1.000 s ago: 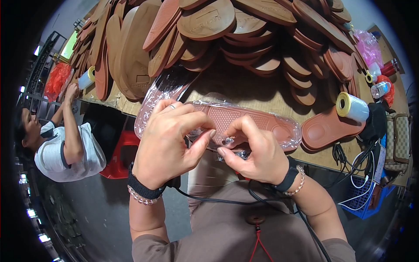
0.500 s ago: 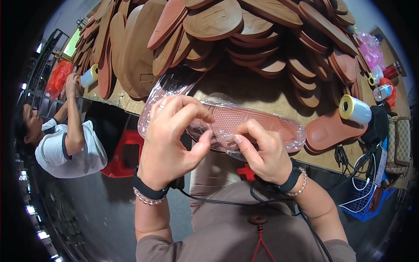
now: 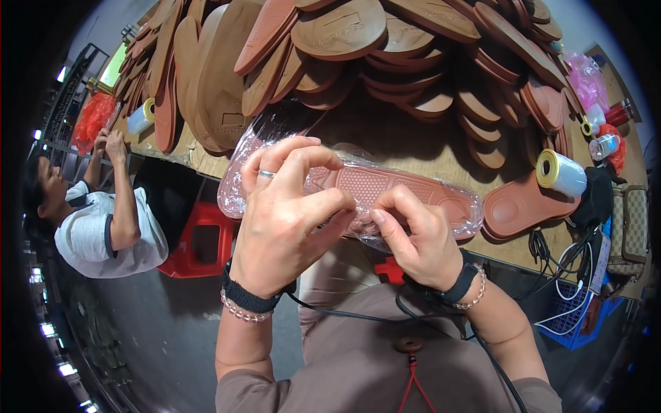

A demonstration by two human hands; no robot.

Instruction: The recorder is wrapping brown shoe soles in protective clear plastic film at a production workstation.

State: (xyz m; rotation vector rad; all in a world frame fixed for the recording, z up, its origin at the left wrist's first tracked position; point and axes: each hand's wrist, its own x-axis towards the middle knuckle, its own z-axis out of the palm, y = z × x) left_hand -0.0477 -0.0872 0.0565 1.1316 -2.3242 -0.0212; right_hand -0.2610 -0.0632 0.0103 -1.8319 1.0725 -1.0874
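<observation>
A reddish-brown shoe sole with a honeycomb-textured face lies at the table's front edge, covered in shiny clear plastic film. Over its left half is my left hand, thumb and forefinger brought together on the film at the sole's near edge, other fingers curled above. My right hand pinches the film between thumb and forefinger, just right of the left fingertips. The fingertips hide part of the gathered film. A second, unwrapped-looking sole rests to the right.
Large piles of brown soles fill the table's far side. A film roll sits at right, near black cables and a blue crate. At left, a co-worker works beside a red stool.
My left hand has moved slightly right, its thumb and forefinger closing on the film beside my right hand. My right hand stays nearly still. The co-worker's hands have come together.
</observation>
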